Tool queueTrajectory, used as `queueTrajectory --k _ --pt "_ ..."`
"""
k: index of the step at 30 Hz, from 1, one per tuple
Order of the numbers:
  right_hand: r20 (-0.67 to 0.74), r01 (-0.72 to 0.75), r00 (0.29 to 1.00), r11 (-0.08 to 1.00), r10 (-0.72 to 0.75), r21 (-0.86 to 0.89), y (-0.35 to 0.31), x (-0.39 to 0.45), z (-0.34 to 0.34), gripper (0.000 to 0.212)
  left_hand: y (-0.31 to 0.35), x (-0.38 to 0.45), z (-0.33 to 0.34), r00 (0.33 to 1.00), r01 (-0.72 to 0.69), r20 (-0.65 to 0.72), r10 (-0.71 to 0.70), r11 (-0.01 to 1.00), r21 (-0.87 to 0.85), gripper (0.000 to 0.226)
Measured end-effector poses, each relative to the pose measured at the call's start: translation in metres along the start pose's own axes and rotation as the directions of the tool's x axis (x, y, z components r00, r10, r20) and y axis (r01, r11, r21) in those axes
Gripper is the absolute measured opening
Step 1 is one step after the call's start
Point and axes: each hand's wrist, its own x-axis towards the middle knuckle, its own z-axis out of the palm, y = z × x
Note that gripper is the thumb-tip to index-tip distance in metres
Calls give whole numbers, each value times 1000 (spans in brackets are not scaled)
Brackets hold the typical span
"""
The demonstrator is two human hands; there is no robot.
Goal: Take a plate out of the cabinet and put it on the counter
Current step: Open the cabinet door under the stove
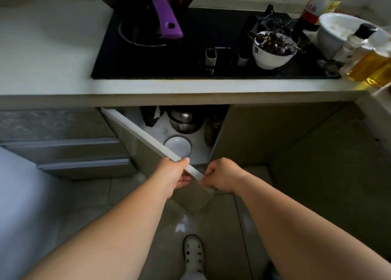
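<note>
A white plate (178, 146) lies on the cabinet floor just inside the opening, partly hidden by the left cabinet door (148, 140). That door stands swung out toward me. My left hand (174, 174) grips the door's top edge near its outer end. My right hand (220, 175) pinches the same edge at the corner, fingers curled around it. The white counter (53, 53) runs above the cabinet. The right cabinet door (285, 135) also stands out.
Inside the cabinet sit a steel kettle (184, 120) and dark items. The counter carries a black stove (203, 47), a wok with a purple handle (168, 19), a bowl of grapes (273, 49), a white bowl (336, 32) and oil bottles (372, 64). Drawers (80, 152) are at left. My shoe (193, 254) is on the tiled floor.
</note>
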Motion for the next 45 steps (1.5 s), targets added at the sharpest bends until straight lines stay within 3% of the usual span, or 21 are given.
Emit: queueTrajectory --k 5,9,12,17,19,24,30,33,36,41,45 --pt "43 37 998 998 -35 -41 -38 -38 66 14 -30 -36 -57 998 -34 -40 44 972 233 16" --pt "176 118 979 989 -102 -85 -70 -52 98 37 -34 -57 -100 995 13 -100 30 914 406 31" --pt "207 139 969 990 -131 -25 -83 -51 110 43 -35 -67 -126 987 71 -158 24 823 563 33" --pt "128 106 984 987 -121 123 -91 -41 107 28 -41 -73 -179 971 130 -227 80 619 775 41" --pt "116 120 984 984 -136 132 -96 -39 102 15 -40 -74 -202 963 133 -244 116 583 802 39" --pt "127 165 977 985 -171 58 -107 -30 95 18 -37 -73 -237 940 189 -304 156 505 843 34" --pt "146 204 968 979 -203 5 -102 -18 75 17 -33 -70 -224 909 284 -401 113 535 796 39" --pt "131 191 972 981 -194 37 -94 -9 55 16 -25 -70 -207 880 321 -469 79 630 708 54" --pt "76 188 978 980 -193 71 -81 4 28 20 -12 -70 -184 851 326 -507 134 622 712 73" --pt "55 128 989 984 -135 122 -53 31 -5 15 10 -58 -134 858 118 -373 353 571 812 67" --pt "47 44 998 991 -50 124 -38 58 -9 26 13 -26 -107 928 5 -283 242 751 660 56"
